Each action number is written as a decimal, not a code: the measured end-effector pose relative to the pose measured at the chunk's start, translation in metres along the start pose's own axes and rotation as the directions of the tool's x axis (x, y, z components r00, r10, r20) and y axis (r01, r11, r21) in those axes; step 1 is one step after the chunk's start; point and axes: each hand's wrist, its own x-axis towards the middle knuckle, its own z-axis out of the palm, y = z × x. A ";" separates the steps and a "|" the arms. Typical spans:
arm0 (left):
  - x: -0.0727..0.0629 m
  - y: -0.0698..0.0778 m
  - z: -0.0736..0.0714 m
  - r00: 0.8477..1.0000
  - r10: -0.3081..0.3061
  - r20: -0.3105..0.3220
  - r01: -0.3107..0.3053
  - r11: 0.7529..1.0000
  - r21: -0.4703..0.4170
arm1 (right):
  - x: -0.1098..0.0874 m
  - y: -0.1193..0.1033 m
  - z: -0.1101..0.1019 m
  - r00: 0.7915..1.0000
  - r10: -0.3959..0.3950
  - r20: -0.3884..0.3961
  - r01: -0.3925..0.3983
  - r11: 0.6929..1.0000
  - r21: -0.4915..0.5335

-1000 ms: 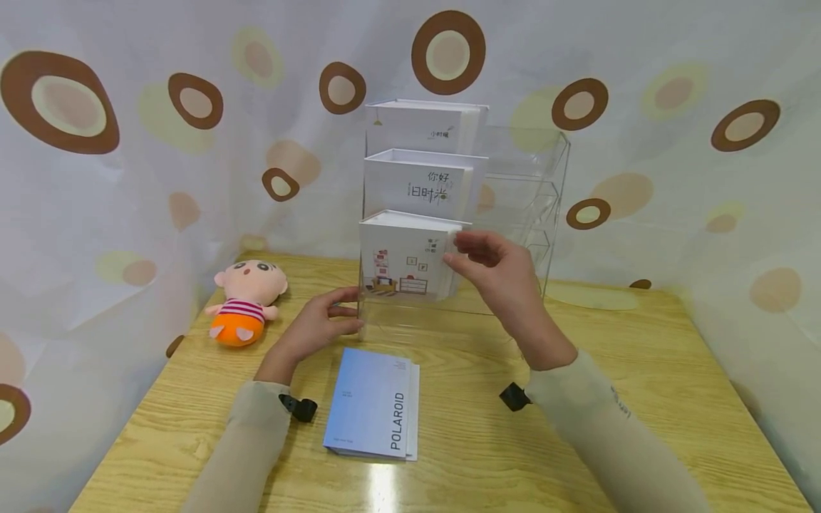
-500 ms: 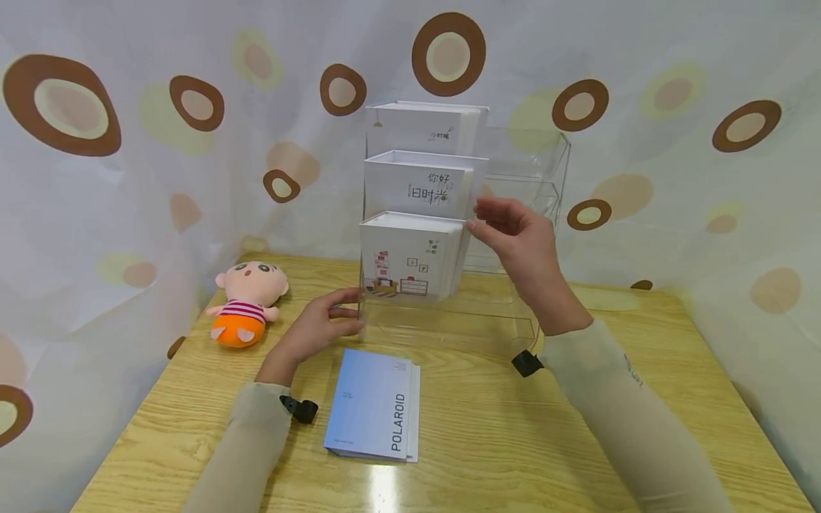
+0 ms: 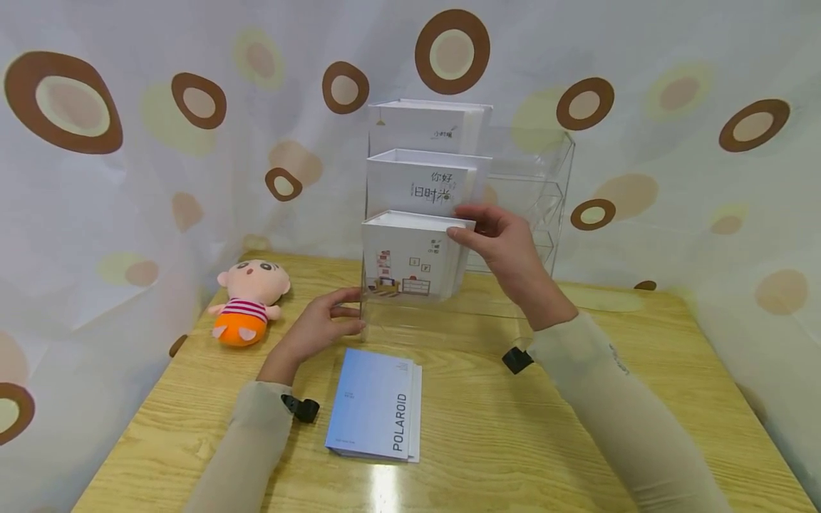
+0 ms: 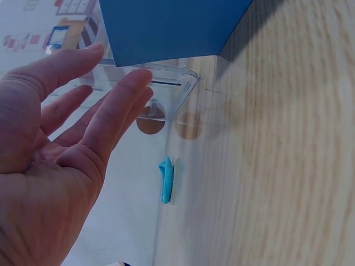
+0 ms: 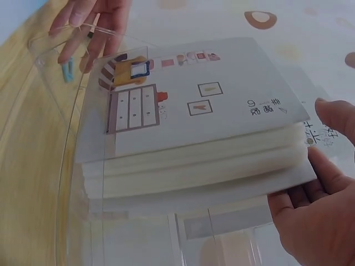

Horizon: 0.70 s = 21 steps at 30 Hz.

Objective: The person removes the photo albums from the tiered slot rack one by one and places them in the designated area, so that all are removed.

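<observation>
A clear acrylic rack point(image 3: 442, 324) holds three white photo albums in stepped tiers: the front album point(image 3: 404, 260) with a furniture drawing, the middle album point(image 3: 410, 187) and the rear album point(image 3: 417, 128). My right hand point(image 3: 503, 246) holds the front album's upper right corner, thumb by the front cover and fingers behind. In the right wrist view, its curled fingers point(image 5: 321, 183) lie against the back cover, while the cream pages face that hand. My left hand point(image 3: 323, 320) touches the rack's lower left side with relaxed, nearly straight fingers, as the left wrist view also shows.
A blue album point(image 3: 372, 402) marked POLAROID lies on the wooden table point(image 3: 487, 442) before the rack. A plush doll point(image 3: 246, 303) sits at the left. A small turquoise piece point(image 4: 166, 180) lies beyond the left hand. A patterned curtain point(image 3: 212, 35) hangs behind.
My right hand draws back right from the front album's corner, then returns to it, thumb over the front edge. My left hand stays at the rack's side.
</observation>
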 end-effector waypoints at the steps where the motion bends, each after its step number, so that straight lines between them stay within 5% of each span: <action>1: 0.000 0.000 0.000 1.000 0.002 0.000 -0.002 1.000 -0.001 | 0.000 0.000 0.001 1.000 0.001 0.005 -0.001 1.000 0.003; 21: 0.002 -0.001 0.000 1.000 0.000 -0.005 0.000 1.000 0.011 | 0.005 0.005 0.023 0.999 0.046 -0.011 -0.046 0.998 0.048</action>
